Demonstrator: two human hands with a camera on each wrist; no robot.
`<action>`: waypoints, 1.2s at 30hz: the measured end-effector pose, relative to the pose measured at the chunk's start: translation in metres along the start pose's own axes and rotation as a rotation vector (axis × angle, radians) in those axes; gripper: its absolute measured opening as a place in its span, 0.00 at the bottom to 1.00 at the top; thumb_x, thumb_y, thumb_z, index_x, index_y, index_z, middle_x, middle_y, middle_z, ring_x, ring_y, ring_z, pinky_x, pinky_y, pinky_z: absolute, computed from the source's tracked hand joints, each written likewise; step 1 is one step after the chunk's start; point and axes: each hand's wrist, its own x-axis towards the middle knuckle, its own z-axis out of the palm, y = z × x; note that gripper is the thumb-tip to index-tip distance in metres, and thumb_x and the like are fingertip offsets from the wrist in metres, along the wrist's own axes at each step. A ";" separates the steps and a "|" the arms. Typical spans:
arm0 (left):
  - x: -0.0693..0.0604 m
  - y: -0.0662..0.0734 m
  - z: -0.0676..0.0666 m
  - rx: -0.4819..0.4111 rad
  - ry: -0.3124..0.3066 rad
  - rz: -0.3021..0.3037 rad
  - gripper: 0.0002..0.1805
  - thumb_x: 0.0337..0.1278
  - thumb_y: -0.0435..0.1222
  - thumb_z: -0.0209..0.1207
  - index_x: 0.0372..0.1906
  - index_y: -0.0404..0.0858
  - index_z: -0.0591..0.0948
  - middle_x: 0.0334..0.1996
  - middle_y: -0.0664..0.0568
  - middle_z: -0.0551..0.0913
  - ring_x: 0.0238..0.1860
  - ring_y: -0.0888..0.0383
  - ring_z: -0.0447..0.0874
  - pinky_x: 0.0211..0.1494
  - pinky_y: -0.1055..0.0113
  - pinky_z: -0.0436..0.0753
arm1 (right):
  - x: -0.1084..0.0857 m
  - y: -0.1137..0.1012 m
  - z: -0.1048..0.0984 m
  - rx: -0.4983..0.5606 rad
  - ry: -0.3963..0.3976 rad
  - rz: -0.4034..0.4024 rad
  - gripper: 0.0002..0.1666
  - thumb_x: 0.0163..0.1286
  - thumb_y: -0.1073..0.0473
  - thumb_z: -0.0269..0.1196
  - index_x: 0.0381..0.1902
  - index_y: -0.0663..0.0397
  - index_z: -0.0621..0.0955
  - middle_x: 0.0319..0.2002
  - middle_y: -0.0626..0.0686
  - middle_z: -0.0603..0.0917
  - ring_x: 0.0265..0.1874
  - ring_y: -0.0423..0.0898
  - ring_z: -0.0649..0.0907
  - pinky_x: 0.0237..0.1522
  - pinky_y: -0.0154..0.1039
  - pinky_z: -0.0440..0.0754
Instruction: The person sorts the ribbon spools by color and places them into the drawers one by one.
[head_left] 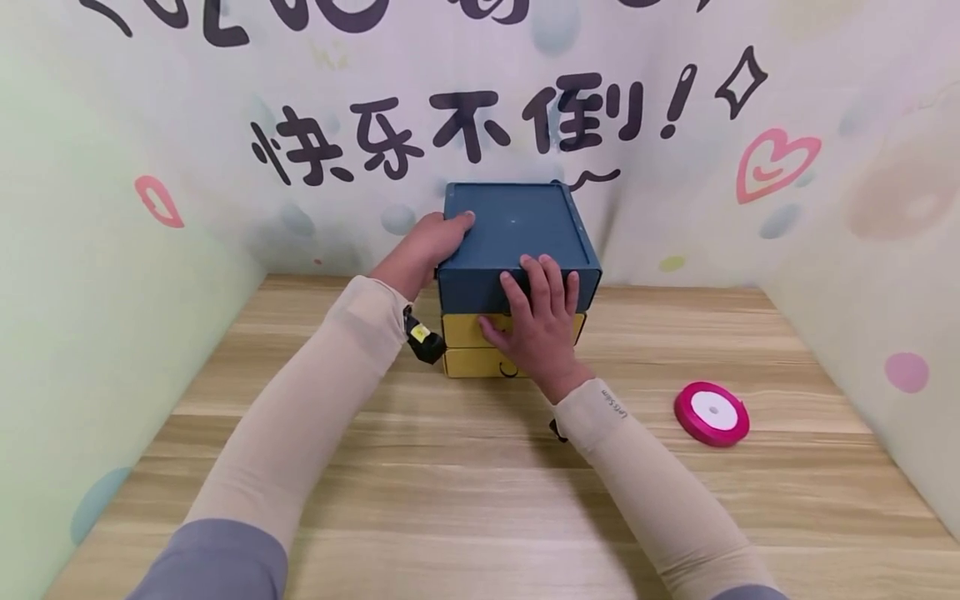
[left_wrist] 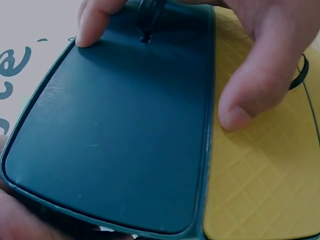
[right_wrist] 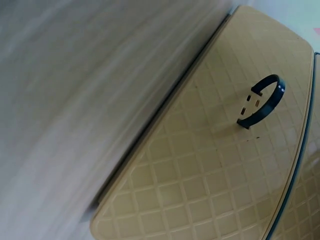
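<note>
I have the right hand (head_left: 542, 333) spread wide, its fingers laid over the blue front (head_left: 472, 292) of the drawer box (head_left: 517, 221), tips at the top edge, thumb lower down on the upper yellow front (head_left: 459, 331). My left hand (head_left: 431, 250) holds the box by its left side, thumb over the top; most of its fingers are hidden from me. My left wrist view shows a black loop handle (left_wrist: 152, 17) on the blue front, near the right hand, but I cannot tell whether a finger touches it. On my right wrist view, the lower yellow front (right_wrist: 200, 165), quilted in diamonds, carries a dark loop (right_wrist: 270, 106) and sits just above the blurred tabletop.

The box stands upright toward the back of the wood-grain table (head_left: 450, 500), near the printed wall (head_left: 345, 225). Pale sleeves (head_left: 300, 425) cover both forearms, and a black wrist camera (head_left: 426, 343) hangs at the left wrist. Well to the right lies a pink ribbon spool (head_left: 712, 408).
</note>
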 end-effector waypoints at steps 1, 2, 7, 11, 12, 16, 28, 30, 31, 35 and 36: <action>0.000 0.001 0.000 0.015 0.005 -0.001 0.41 0.75 0.57 0.43 0.80 0.39 0.48 0.76 0.47 0.56 0.73 0.49 0.59 0.72 0.55 0.63 | 0.001 -0.001 0.000 -0.001 -0.004 0.002 0.46 0.55 0.42 0.74 0.65 0.51 0.66 0.67 0.62 0.66 0.68 0.62 0.64 0.70 0.64 0.51; 0.000 0.001 0.000 0.023 0.007 -0.002 0.42 0.74 0.58 0.42 0.80 0.39 0.48 0.76 0.47 0.56 0.73 0.49 0.59 0.72 0.55 0.63 | 0.001 -0.001 0.000 -0.003 -0.010 0.005 0.47 0.54 0.42 0.74 0.65 0.52 0.66 0.68 0.63 0.66 0.69 0.62 0.63 0.70 0.64 0.51; 0.003 0.004 0.000 0.082 0.022 -0.020 0.44 0.72 0.63 0.38 0.80 0.39 0.48 0.76 0.48 0.55 0.72 0.50 0.60 0.72 0.56 0.63 | 0.001 -0.003 -0.001 -0.015 -0.038 0.015 0.46 0.55 0.42 0.73 0.65 0.51 0.65 0.68 0.63 0.65 0.69 0.62 0.63 0.70 0.64 0.51; 0.005 0.004 0.001 0.165 0.052 -0.014 0.42 0.74 0.60 0.40 0.79 0.37 0.50 0.75 0.46 0.57 0.71 0.48 0.62 0.71 0.55 0.65 | 0.002 -0.004 -0.002 -0.011 -0.047 0.022 0.44 0.58 0.42 0.71 0.65 0.51 0.65 0.68 0.63 0.65 0.69 0.62 0.62 0.70 0.64 0.50; 0.006 0.003 0.001 0.186 0.057 -0.009 0.42 0.74 0.59 0.40 0.79 0.37 0.50 0.75 0.45 0.58 0.71 0.48 0.63 0.70 0.54 0.66 | 0.002 -0.004 -0.002 -0.010 -0.050 0.023 0.43 0.59 0.42 0.70 0.65 0.51 0.65 0.68 0.63 0.65 0.69 0.62 0.62 0.70 0.64 0.50; 0.006 0.002 0.002 0.206 0.073 -0.003 0.40 0.75 0.56 0.44 0.78 0.36 0.51 0.74 0.43 0.60 0.70 0.46 0.64 0.70 0.53 0.67 | 0.003 -0.005 -0.007 0.016 -0.083 0.019 0.42 0.60 0.44 0.70 0.65 0.51 0.65 0.69 0.63 0.63 0.70 0.62 0.61 0.70 0.65 0.49; 0.003 -0.002 0.005 0.099 0.079 0.015 0.39 0.74 0.55 0.47 0.78 0.38 0.55 0.72 0.44 0.63 0.68 0.47 0.67 0.69 0.54 0.68 | 0.010 -0.005 -0.049 0.270 -0.097 0.058 0.23 0.65 0.57 0.64 0.54 0.64 0.77 0.65 0.66 0.71 0.69 0.62 0.66 0.70 0.60 0.58; 0.003 -0.002 0.005 0.085 0.075 0.011 0.39 0.74 0.55 0.47 0.78 0.38 0.54 0.73 0.44 0.63 0.69 0.46 0.67 0.69 0.54 0.68 | 0.011 -0.006 -0.058 0.337 -0.056 0.069 0.18 0.68 0.57 0.60 0.49 0.66 0.79 0.58 0.66 0.76 0.63 0.62 0.72 0.67 0.57 0.65; 0.003 -0.003 0.004 0.083 0.073 0.010 0.39 0.74 0.55 0.47 0.78 0.39 0.54 0.73 0.44 0.62 0.69 0.46 0.66 0.69 0.54 0.68 | 0.011 -0.007 -0.062 0.367 -0.041 0.078 0.17 0.69 0.57 0.59 0.46 0.67 0.80 0.54 0.65 0.78 0.59 0.62 0.75 0.64 0.55 0.69; 0.003 -0.003 0.002 0.073 0.069 0.008 0.39 0.74 0.55 0.47 0.79 0.40 0.52 0.74 0.45 0.61 0.70 0.47 0.65 0.70 0.54 0.67 | 0.010 -0.003 -0.076 0.466 -0.053 0.173 0.14 0.70 0.58 0.57 0.38 0.66 0.83 0.43 0.62 0.83 0.47 0.57 0.81 0.53 0.51 0.77; 0.003 -0.003 0.002 0.072 0.068 0.007 0.39 0.74 0.55 0.47 0.79 0.40 0.52 0.74 0.45 0.61 0.70 0.47 0.65 0.70 0.54 0.67 | 0.010 -0.002 -0.079 0.494 -0.065 0.216 0.13 0.70 0.60 0.58 0.37 0.66 0.83 0.42 0.60 0.84 0.45 0.56 0.82 0.50 0.50 0.78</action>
